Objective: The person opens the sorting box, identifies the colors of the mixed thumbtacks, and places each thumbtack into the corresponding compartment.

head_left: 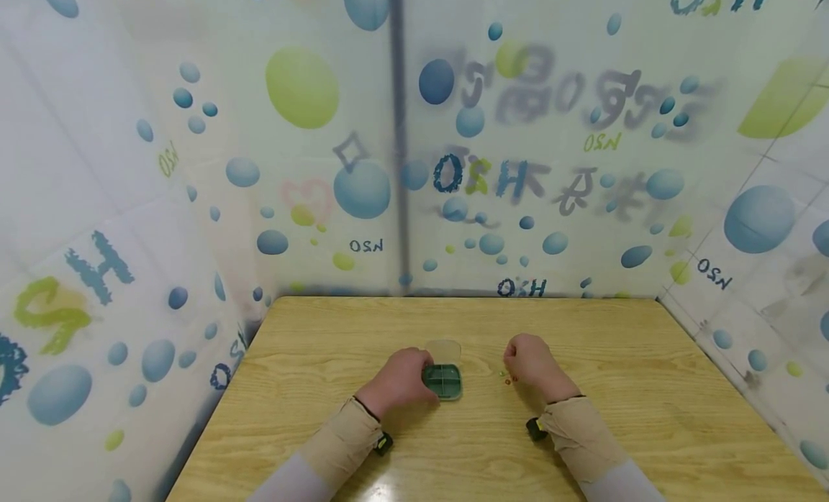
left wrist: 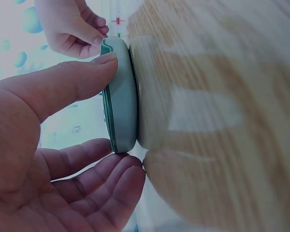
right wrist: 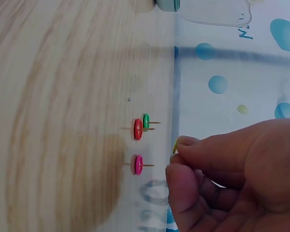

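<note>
My left hand (head_left: 403,381) holds a small green compartment box (head_left: 451,394) at its left side, thumb on one edge and fingers at the opposite one. The box rests on the table with its clear lid (head_left: 444,352) swung open toward the back. To the right, my right hand (head_left: 532,362) pinches a yellow thumbtack (right wrist: 175,146) between thumb and forefinger, just above the table; most of the tack is hidden by the fingertips. Beside that hand lie a red thumbtack (right wrist: 137,129), a green thumbtack (right wrist: 146,121) and a pink thumbtack (right wrist: 138,165), points up.
The wooden table (head_left: 324,329) carries the box and tacks. A patterned curtain (head_left: 311,200) hangs behind its back edge and along both sides. Dark wrist cameras are strapped over both sleeves.
</note>
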Demonstrator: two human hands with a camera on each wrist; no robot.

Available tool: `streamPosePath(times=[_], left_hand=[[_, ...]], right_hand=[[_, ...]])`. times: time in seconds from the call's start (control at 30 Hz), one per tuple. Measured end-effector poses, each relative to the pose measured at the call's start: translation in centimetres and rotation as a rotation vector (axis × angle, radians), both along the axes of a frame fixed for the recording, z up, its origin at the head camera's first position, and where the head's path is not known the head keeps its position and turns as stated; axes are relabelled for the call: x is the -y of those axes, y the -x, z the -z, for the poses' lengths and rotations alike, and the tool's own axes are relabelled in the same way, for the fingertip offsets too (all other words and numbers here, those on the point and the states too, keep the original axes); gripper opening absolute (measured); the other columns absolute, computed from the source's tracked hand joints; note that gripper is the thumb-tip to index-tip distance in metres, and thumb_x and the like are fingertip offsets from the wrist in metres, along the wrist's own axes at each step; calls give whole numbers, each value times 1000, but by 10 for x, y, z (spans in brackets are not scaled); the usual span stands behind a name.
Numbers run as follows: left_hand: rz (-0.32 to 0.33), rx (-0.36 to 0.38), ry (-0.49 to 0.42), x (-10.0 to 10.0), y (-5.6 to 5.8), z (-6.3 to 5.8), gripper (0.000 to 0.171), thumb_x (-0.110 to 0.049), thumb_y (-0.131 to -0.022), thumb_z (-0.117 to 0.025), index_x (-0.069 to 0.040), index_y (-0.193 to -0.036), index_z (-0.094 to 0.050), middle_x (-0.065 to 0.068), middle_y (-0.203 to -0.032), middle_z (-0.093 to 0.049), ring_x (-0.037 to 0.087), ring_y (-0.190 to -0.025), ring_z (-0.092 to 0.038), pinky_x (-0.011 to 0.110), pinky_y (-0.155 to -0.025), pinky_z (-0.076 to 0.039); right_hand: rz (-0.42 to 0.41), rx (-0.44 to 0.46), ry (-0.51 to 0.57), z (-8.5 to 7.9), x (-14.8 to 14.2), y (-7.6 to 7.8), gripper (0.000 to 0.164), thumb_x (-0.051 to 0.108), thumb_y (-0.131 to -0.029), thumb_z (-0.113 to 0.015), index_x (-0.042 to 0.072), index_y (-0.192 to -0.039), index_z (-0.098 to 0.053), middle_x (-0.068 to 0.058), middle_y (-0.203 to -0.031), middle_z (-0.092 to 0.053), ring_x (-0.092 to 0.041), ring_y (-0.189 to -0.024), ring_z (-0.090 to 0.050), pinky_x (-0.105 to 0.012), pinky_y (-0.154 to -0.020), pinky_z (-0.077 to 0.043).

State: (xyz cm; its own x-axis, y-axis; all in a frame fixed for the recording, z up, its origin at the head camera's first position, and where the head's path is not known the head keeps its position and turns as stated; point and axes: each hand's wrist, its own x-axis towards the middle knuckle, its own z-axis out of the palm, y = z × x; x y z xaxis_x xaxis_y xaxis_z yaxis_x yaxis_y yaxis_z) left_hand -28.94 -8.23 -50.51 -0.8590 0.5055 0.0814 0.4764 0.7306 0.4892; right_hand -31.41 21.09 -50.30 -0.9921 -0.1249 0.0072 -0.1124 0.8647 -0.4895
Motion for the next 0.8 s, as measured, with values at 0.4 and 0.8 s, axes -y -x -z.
streamPosePath(times=[0.4,0.8], left_hand=[[-4,-5,7,0,3,3,54,-28,-70,-100,-5,-111,-73,7,-100,-72,18,-85,-63,35,-78,-55],[-2,19,-12,1,2,3,52,-29,-74,-99,-6,-113,-74,7,-102,-71,14,-84,-60,33,-77,-54]], right_hand=[[-18,-5,163,-10,2,0,12,7,-102,-68,4,-91,-73,-4,-75,-62,-16,-66,-55,-30,-64,-47],[-66,89,539,-15,7,-1,16,8,-107,-63,-7,-109,-70,-6,-84,-63,-19,-78,-59,-35,-76,-57]])
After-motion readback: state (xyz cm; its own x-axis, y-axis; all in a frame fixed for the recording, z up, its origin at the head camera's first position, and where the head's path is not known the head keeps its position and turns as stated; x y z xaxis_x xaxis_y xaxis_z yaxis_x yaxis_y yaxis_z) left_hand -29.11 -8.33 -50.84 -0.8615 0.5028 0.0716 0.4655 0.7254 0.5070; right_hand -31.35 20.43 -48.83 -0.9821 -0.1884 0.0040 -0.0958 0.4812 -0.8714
